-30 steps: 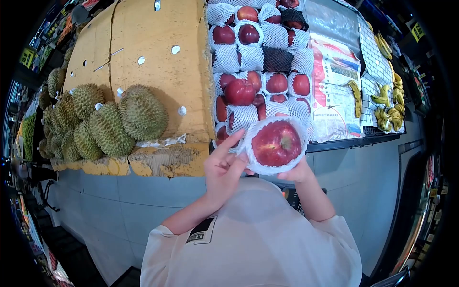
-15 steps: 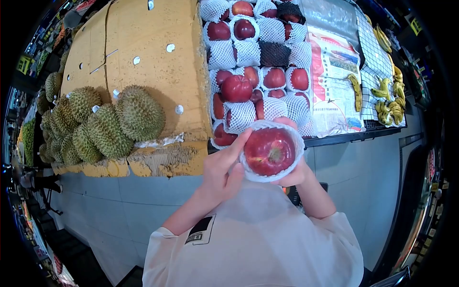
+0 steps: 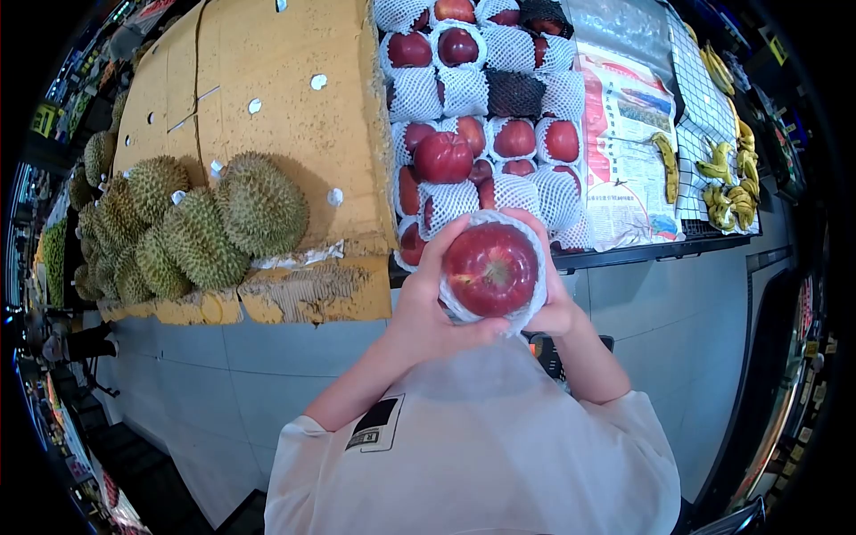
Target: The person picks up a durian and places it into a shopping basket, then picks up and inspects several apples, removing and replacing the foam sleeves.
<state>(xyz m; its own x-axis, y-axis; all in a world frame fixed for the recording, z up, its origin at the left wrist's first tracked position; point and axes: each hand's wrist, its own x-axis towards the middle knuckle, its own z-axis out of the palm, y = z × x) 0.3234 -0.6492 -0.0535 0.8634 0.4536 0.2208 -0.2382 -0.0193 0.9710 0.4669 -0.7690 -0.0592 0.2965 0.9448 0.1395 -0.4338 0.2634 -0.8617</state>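
A large red apple point(image 3: 492, 271), stem end toward me, sits in a white foam net sleeve point(image 3: 533, 314) in front of my chest. My left hand point(image 3: 428, 303) wraps round its left side, with the thumb along the lower edge and the fingers at the upper left. Round the right side curls my right hand point(image 3: 555, 299), its fingertips at the top of the sleeve. Just beyond the hands, rows of red apples fill the display; one bare apple point(image 3: 443, 158) rests on top of the others. Most of those apples wear white foam nets, a few black.
Spiky durians point(image 3: 205, 239) are piled on a cardboard-covered stand point(image 3: 294, 116) at left. Right of the apples lie newspaper point(image 3: 629, 160) and a single banana point(image 3: 667, 168). More bananas point(image 3: 731, 207) sit on a wire grid at far right. Tiled floor point(image 3: 660, 303) shows below the stands.
The apple has shifted slightly left and up. My left hand has closed from lightly touching the sleeve's edge to wrapping round the apple's left side and bottom.
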